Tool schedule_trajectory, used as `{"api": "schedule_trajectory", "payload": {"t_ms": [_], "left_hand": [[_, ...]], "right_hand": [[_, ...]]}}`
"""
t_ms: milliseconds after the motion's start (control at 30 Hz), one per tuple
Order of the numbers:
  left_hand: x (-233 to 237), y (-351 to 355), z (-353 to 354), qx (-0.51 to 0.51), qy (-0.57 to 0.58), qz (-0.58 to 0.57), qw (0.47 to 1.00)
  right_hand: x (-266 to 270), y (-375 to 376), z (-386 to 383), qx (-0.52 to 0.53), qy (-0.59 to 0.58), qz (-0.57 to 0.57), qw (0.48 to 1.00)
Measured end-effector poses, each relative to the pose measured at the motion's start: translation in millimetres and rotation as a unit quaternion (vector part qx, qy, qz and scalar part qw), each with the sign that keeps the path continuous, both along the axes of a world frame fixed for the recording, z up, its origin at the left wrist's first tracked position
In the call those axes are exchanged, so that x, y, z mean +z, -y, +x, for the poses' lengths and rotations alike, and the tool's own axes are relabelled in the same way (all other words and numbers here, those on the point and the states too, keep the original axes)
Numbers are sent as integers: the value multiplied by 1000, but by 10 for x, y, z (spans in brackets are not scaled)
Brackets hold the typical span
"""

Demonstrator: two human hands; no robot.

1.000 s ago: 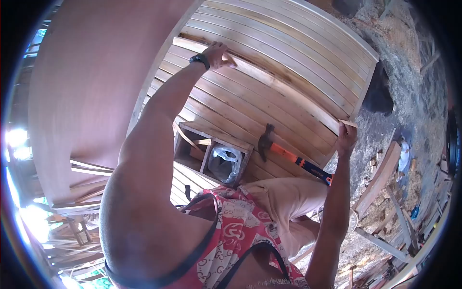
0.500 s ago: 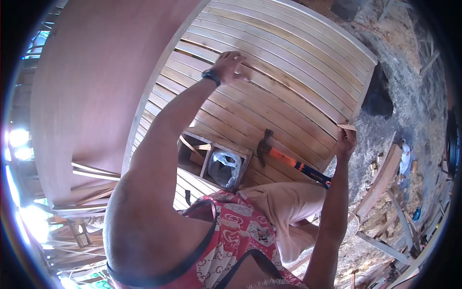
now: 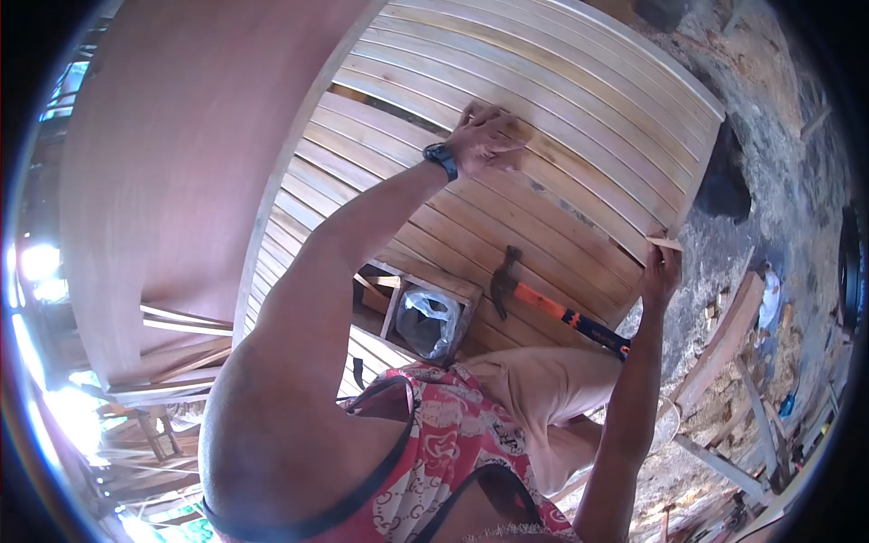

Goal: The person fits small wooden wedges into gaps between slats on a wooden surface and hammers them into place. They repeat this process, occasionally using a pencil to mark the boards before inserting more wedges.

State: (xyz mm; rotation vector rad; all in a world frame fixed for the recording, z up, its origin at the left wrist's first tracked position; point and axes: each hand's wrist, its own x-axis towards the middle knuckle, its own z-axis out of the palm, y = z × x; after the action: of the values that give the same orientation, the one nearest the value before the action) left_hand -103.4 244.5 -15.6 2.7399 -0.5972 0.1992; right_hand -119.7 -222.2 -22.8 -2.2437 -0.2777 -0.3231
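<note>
My left hand [image 3: 489, 140], with a dark watch [image 3: 441, 161] on its wrist, rests on the slatted wooden panel [image 3: 543, 217], fingers apart and bent down onto the slats beside a dark gap. At the panel's right edge, my right hand [image 3: 663, 271] pinches the pale end of a thin wooden strip [image 3: 665, 242]. A claw hammer [image 3: 543, 300] with an orange and dark blue handle lies on the slats, its head toward the middle. Near my lap, a wooden box [image 3: 466, 290] with compartments holds a clear plastic bag [image 3: 430, 321].
A large smooth brown board [image 3: 199, 163] rises along the left side. Loose wood strips [image 3: 186, 348] are stacked at lower left. On the right, the ground carries sawdust, a plank [image 3: 722, 339] and scrap wood. A dark object [image 3: 724, 181] stands beyond the panel's right edge.
My left hand has moved right along the slats. My right hand still pinches the strip's end. The whole view has shifted slightly.
</note>
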Motion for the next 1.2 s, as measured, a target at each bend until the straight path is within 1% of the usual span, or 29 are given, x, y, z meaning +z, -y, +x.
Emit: {"api": "schedule_trajectory", "payload": {"t_ms": [33, 67, 100, 133, 167, 200, 233, 267, 300, 333, 367, 433, 467, 500, 567, 600, 667, 700, 767, 800, 867, 967, 1000, 1033, 1100, 1133, 1200], "left_hand": [[-39, 54, 33, -9, -6, -6, 1000], [-102, 142, 71, -39, 23, -19, 999], [-222, 317, 81, -74, 48, -43, 995], [-261, 492, 72, -75, 26, -58, 995], [-325, 626, 88, -96, 3, -105, 990], [-328, 794, 105, -105, 10, -76, 992], [-229, 1009, 100, -100, 0, -44, 994], [-144, 1197, 108, -108, -8, -49, 993], [-132, 1443, 104, -126, -9, -68, 990], [-120, 1599, 90, -110, -6, -75, 991], [-82, 1696, 75, -90, -4, -75, 993], [38, 1931, 48, -84, -1, -63, 995], [74, 2022, 34, -73, 1, -46, 996], [37, 2036, 33, -78, -1, -48, 996], [-49, 2013, 28, -88, 17, -58, 994], [-47, 2018, 21, -97, 14, -61, 993], [-33, 2026, 25, -94, 24, -44, 994], [-25, 2036, 40, -102, 24, -45, 994], [-18, 2036, 30, -93, 16, -37, 995], [-2, 2037, 25, -98, 14, -35, 994], [36, 2050, 40, -89, 14, -47, 995], [49, 2071, 54, -91, 0, -49, 995], [17, 2064, 76, -98, -1, -47, 994], [-18, 2055, 101, -104, 5, -55, 993], [-73, 2046, 71, -115, 7, -60, 992], [-87, 2046, 67, -118, 19, -63, 991], [-69, 2030, 124, -112, 37, -62, 991]], "right_hand": [[-85, 66, 16, 7, -4, -36, 999], [-194, 148, 17, 6, -14, -77, 997], [-336, 178, 24, 7, 2, 13, 1000], [-527, 242, 27, 30, 18, 64, 997], [-647, 255, 17, 32, -11, 122, 992], [-680, 297, 2, 23, -4, 83, 996], [-508, 193, 13, 4, 1, 89, 996], [-365, 169, 38, -27, -32, 7, 999], [-193, 123, 18, -47, -41, -22, 998], [-88, 78, 9, -32, -20, 7, 999], [-9, 73, -11, -41, -21, 0, 999], [53, 70, -25, -38, -98, 32, 994], [24, 94, -28, -36, -101, 61, 992], [41, 112, -32, -41, -102, 59, 992], [77, 159, -107, -67, -141, 130, 979], [34, 182, -159, -76, -142, 129, 979], [-40, 234, -236, -139, -182, 250, 941], [-3, 271, -264, -145, -179, 251, 940], [115, 293, -393, -186, -213, 118, 952], [113, 294, -460, -191, -214, 121, 950], [100, 269, -550, -125, -198, 123, 964], [67, 199, -610, -141, -174, 128, 966], [67, 205, -611, -123, -157, 140, 970], [69, 210, -612, -130, -158, 144, 968], [128, 195, -628, -129, -148, 74, 978], [243, 158, -643, -130, -146, 77, 978], [519, 16, -751, -18, -117, -56, 991]]}}
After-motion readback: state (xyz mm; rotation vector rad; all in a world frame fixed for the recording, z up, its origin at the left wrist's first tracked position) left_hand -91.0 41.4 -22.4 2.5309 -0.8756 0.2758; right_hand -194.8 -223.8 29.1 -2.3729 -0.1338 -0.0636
